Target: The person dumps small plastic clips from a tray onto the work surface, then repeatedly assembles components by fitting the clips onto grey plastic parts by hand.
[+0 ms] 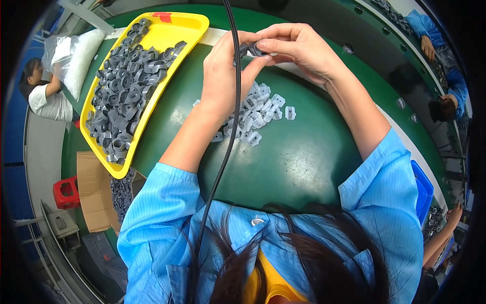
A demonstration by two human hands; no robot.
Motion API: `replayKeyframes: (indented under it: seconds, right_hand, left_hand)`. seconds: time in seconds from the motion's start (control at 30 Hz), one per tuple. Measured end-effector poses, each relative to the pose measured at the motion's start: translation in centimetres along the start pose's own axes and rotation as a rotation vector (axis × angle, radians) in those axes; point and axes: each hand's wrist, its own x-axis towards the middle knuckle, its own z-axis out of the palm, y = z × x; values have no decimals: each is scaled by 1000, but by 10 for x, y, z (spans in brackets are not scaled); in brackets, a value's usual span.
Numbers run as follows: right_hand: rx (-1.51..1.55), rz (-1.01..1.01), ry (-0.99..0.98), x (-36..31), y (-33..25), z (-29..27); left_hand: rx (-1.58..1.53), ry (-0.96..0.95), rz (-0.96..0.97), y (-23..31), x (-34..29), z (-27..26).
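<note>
Up past the middle of the green table, my left hand (pixel 221 73) and my right hand (pixel 305 53) meet, fingers closed in pinches. Between them is a small dark grey plastic part (pixel 257 49), partly hidden by my fingertips. Whether it is one piece or two I cannot tell. Below my hands lies a loose pile of small translucent white plastic pieces (pixel 260 112), each with a slot in it; my left wrist hides some of them. To the left a yellow tray (pixel 190 23) holds many grey ring-shaped plastic parts (pixel 124 93).
A black cable (pixel 223 172) hangs across the view in front of my left hand. Left are a cardboard box (pixel 93 190) of grey parts, a red stool (pixel 66 193) and a person by a clear bag (pixel 86 61). Right are a blue bin (pixel 423 190) and other people working.
</note>
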Motion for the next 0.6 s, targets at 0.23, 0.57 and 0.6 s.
replayKeyframes:
  seconds: [0.23, 0.57, 0.6]
  right_hand:
    - [-68, 202, -215, 2, -11, -25]
    - [-223, 57, -214, -8, -21, -11]
    - [-345, 6, -177, -8, -20, -10]
  left_hand:
    - [-3, -202, -1, -1, 8, -11]
    - [-205, -366, -117, -5, 9, -18]
    - [-204, -375, -134, -4, 9, -18]
